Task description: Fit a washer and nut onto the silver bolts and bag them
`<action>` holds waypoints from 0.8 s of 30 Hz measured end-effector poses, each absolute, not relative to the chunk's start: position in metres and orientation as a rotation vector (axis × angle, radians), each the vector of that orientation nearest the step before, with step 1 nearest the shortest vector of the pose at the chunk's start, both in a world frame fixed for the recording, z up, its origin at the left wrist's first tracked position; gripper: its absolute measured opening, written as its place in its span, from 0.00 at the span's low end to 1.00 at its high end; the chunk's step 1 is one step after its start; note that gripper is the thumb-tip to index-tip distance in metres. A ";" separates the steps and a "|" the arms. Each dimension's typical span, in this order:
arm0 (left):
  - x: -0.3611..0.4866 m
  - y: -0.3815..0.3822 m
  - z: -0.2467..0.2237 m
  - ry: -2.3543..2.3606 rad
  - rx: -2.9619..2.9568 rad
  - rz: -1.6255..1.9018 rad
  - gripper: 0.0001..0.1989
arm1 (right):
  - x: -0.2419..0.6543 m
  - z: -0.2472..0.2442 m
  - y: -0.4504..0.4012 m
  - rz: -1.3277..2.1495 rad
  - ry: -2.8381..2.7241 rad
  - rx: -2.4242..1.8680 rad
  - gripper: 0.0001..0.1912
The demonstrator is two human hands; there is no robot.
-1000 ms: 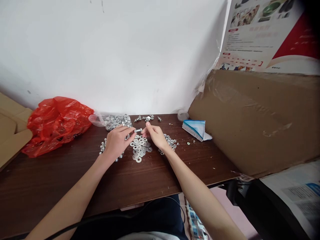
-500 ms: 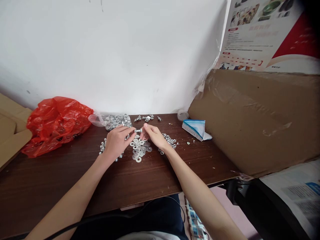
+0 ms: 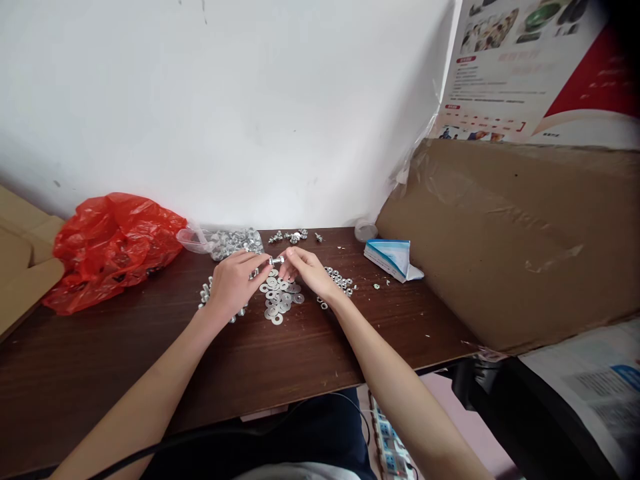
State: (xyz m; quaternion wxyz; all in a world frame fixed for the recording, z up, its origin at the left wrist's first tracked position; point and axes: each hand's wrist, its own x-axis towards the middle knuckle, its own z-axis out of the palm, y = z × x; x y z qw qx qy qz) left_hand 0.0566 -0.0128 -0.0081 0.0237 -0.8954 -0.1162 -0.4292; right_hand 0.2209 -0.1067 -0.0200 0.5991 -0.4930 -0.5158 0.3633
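My left hand (image 3: 234, 280) pinches a silver bolt (image 3: 276, 261) between thumb and fingertips, holding it sideways above the table. A washer sits on the bolt close to those fingertips. My right hand (image 3: 306, 270) has its thumb and index finger closed at the bolt's other end, on what looks like a small nut (image 3: 283, 259). Below the hands lies a pile of flat washers (image 3: 280, 300). Loose bolts (image 3: 205, 293) lie partly hidden behind my left hand, and loose nuts (image 3: 340, 281) are spread just right of my right wrist.
Along the wall stand a clear tub (image 3: 235, 243) of metal parts and several assembled bolts (image 3: 296, 236). A red plastic bag (image 3: 117, 250) lies left. To the right are a round clear lid (image 3: 365, 231), a blue-white packet (image 3: 393, 259) and a large cardboard box (image 3: 515, 247).
Both hands stay in almost the same place. The right fingertips have shifted slightly around the bolt's end, and the bolt is tilted a little differently.
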 end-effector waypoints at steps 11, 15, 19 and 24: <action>0.056 -0.013 -0.009 -0.378 -2.793 -1.304 0.09 | 0.220 -0.020 -0.107 0.791 -1.223 -1.185 0.24; 0.056 -0.013 -0.008 -0.394 -2.796 -1.284 0.09 | 0.218 -0.017 -0.109 0.837 -1.267 -1.124 0.18; 0.056 -0.012 -0.010 -0.378 -2.798 -1.303 0.09 | 0.220 -0.020 -0.108 0.781 -1.287 -1.218 0.27; 0.056 -0.012 -0.010 -0.392 -2.797 -1.304 0.09 | 0.220 -0.019 -0.109 0.779 -1.234 -1.188 0.21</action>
